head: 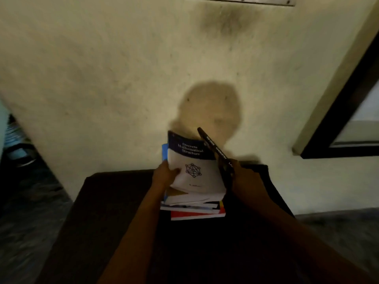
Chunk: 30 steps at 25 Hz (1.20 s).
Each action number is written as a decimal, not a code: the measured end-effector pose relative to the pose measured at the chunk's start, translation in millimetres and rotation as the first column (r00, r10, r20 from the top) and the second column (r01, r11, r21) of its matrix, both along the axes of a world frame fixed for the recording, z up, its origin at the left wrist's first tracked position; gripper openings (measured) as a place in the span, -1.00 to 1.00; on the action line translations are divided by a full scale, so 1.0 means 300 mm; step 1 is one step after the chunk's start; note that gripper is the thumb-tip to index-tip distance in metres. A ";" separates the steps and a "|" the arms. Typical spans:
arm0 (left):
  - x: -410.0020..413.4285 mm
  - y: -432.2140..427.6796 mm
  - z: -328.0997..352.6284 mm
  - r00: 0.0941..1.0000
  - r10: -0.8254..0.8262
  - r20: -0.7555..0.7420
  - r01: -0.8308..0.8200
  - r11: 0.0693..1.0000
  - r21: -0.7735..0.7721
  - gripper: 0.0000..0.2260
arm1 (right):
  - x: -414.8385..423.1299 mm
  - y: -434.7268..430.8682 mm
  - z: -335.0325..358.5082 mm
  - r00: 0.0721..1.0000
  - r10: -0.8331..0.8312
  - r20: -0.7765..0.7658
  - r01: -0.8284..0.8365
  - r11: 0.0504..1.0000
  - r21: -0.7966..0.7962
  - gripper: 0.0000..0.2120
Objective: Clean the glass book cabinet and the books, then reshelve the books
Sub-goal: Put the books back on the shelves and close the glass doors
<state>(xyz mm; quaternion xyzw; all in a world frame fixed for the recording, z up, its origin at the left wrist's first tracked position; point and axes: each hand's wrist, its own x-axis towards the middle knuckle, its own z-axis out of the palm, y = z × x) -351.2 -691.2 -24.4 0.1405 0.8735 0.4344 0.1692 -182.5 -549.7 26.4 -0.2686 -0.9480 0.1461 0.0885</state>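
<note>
Carefully now: our left hand grips the maths book, our right hand holds the black chemistry book; we should lift them squarely off the stack.

Two hands are in view: one left hand and one right hand. There is one dark bench. Two books stand apart: one navy-and-white book and one black chemistry book. One stack of books shows at least three blurred layers; the exact count is unclear. There is one window frame and one metal plate.
</note>
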 end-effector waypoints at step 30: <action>1.348 0.801 0.146 0.976 -0.119 -0.184 0.175 0.927 0.332 -0.63 | 1.458 0.917 -0.017 0.773 -0.353 -0.528 0.321 0.934 -0.154 -0.60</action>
